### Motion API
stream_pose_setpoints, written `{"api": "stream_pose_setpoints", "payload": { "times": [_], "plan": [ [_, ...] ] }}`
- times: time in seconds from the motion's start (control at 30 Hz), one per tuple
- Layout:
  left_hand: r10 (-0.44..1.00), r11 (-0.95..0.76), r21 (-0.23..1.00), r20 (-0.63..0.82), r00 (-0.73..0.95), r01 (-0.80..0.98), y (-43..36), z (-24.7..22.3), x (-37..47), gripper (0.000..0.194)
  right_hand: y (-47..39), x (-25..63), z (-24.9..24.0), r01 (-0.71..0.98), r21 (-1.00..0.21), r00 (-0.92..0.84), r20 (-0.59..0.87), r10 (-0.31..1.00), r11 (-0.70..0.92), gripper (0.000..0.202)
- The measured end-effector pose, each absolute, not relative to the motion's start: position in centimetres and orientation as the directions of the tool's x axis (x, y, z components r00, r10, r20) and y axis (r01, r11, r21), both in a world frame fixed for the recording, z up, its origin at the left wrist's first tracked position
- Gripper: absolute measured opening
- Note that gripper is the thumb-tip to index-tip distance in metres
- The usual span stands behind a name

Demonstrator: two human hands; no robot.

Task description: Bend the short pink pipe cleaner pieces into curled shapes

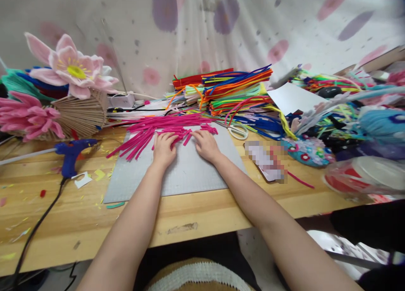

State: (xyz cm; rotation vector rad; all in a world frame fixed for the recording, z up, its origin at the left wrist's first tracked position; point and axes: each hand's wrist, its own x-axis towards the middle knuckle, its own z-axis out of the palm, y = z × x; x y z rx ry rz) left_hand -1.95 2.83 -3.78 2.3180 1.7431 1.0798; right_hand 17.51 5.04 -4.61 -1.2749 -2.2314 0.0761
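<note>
Magenta pipe cleaners (pixel 164 121) lie in a loose bundle across the far part of a grey cutting mat (pixel 136 185), with longer ones fanned out to the left. My left hand (pixel 164 151) rests at the near side of the bundle, its fingers curled over short magenta pieces that show between thumb and fingers. Just to its right, my right hand (pixel 206 146) lies palm down on the mat with fingers apart and bent, holding nothing I can see. One short magenta piece (pixel 187 138) lies between the hands, and more short pieces (pixel 209 129) are behind the right hand.
White-handled scissors (pixel 238 132) lie at the mat's far right corner. A blue glue gun (pixel 72 156) with a trailing cord is at left, below fuzzy flowers (pixel 71 67). Stacked coloured pipe cleaners (pixel 237 88) stand behind; a phone-like object (pixel 265 162) and plastic tub (pixel 363 175) are right.
</note>
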Motion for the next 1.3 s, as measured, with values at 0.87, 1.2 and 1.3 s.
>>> {"api": "stream_pose_setpoints", "payload": {
  "times": [0.87, 1.2, 1.3],
  "plan": [
    [0.822, 0.015, 0.513, 0.483, -0.303, 0.858, 2.7, -3.9, -4.6, 0.027, 5.7, 14.4, -5.1, 0.76, -0.281, -0.486, 0.353, 0.799, 0.586, 0.042],
    [0.868, 0.074, 0.501, 0.394, -0.304, 0.862, 3.6, -4.4, -9.7, 0.007, 4.6, 15.1, -4.9, 0.607, -0.604, -0.272, 0.453, 0.849, 0.517, 0.033],
    [0.804, 0.095, 0.495, 0.474, -0.36, 0.863, 2.9, -3.8, -9.6, 0.005, 5.3, 15.7, -5.3, 0.588, -0.692, -0.149, 0.416, 0.897, 0.419, 0.028]
  ]
}}
